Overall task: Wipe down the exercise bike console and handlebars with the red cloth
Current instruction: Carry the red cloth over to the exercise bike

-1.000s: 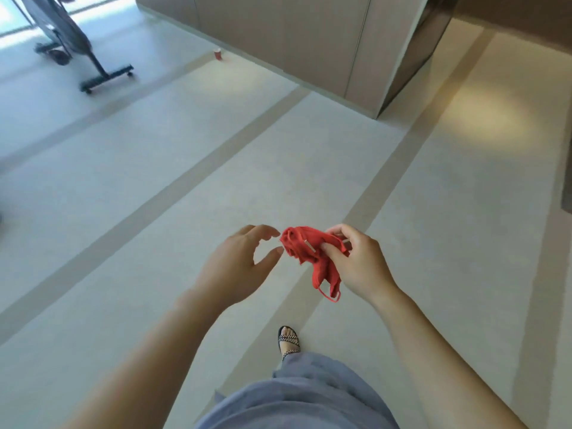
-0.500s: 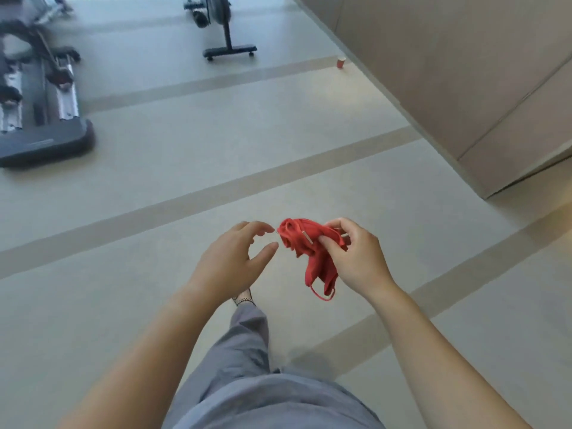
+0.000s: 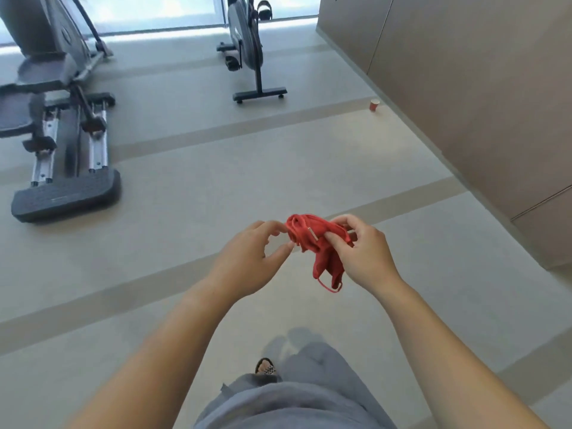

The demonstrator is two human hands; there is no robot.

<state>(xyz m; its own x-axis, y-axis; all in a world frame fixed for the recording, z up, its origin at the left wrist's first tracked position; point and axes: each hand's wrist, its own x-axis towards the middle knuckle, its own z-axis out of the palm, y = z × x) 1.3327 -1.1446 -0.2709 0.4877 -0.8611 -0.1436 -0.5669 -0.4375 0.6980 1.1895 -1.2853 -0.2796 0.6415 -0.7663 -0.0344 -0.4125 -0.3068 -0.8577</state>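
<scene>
over the floor [image 3: 192, 212], right hand [image 3: 366, 258] pinches red cloth [image 3: 309, 235], left hand [image 3: 247, 264] loose beside it, cup [image 3: 374, 104] by wall [image 3: 479, 88]

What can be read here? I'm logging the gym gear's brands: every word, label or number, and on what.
None is legible.
Faint mark on the elliptical's rear foot: too blurred.
White tag on the red cloth: too small.
No lettering shows on the exercise bike or red cup.

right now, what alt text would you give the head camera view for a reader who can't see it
A person's right hand grips a crumpled red cloth, the left hand at its edge. Ahead on the pale floor stand a black upright exercise bike and, farther left in view, a grey elliptical machine.
</scene>
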